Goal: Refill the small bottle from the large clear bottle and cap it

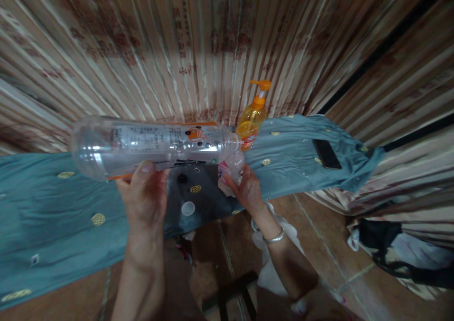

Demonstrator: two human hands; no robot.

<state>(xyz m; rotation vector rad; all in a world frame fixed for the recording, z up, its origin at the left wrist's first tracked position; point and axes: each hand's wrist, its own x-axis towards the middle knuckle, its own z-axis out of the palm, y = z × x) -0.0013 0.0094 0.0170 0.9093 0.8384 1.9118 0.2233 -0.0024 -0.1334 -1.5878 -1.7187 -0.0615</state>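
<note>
Above the blue-covered tabletop [53, 217], the left hand [144, 200] fingers clamp a big empty clear bottle [149, 145] held sideways, mouth over a small bottle [232, 165] gripped by the right hand [248, 191]; its contents unclear

Home — pleated curtains [213, 42]; clothed table [53, 207].

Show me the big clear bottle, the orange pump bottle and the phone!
big clear bottle [156, 143], head view, middle of its label.
orange pump bottle [251, 122], head view, its body.
phone [327, 153], head view, its dark screen.
</note>
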